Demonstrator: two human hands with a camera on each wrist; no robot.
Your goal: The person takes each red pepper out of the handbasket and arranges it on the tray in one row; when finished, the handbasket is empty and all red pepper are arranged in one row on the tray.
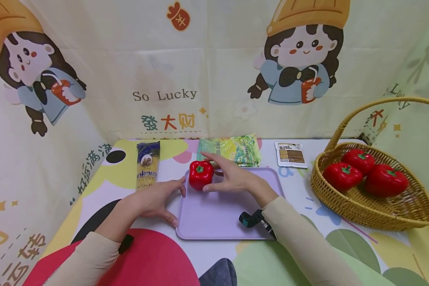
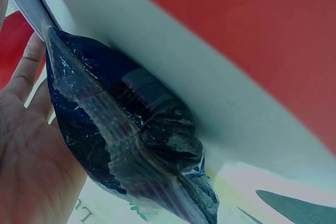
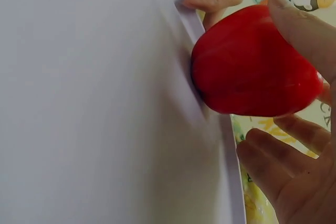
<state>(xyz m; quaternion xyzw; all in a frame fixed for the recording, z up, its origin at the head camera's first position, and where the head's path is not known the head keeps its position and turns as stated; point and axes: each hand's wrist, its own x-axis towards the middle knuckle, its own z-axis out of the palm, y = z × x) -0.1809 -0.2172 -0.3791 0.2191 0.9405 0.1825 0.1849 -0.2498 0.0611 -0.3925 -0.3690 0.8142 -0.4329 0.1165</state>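
Note:
A red bell pepper (image 1: 201, 175) with a green stem sits at the far left corner of the lilac tray (image 1: 218, 222). Around it stands my right hand (image 1: 232, 176), thumb by its near side and forefinger stretched past its far side. The right wrist view shows the thumb overlapping the pepper (image 3: 252, 66), the other fingers spread apart. My left hand (image 1: 155, 198) is at the tray's left edge, fingertips and thumb right at the rim, fingers extended. A blue and yellow pasta bag (image 1: 148, 165) lies just beyond the left hand.
A wicker basket (image 1: 379, 212) with a tall handle stands at the right, holding three red peppers (image 1: 386, 180). Behind the tray lie a green and yellow packet (image 1: 243, 151) and a small white and brown packet (image 1: 290, 155). A patterned cloth wall (image 1: 228, 71) rises at the back.

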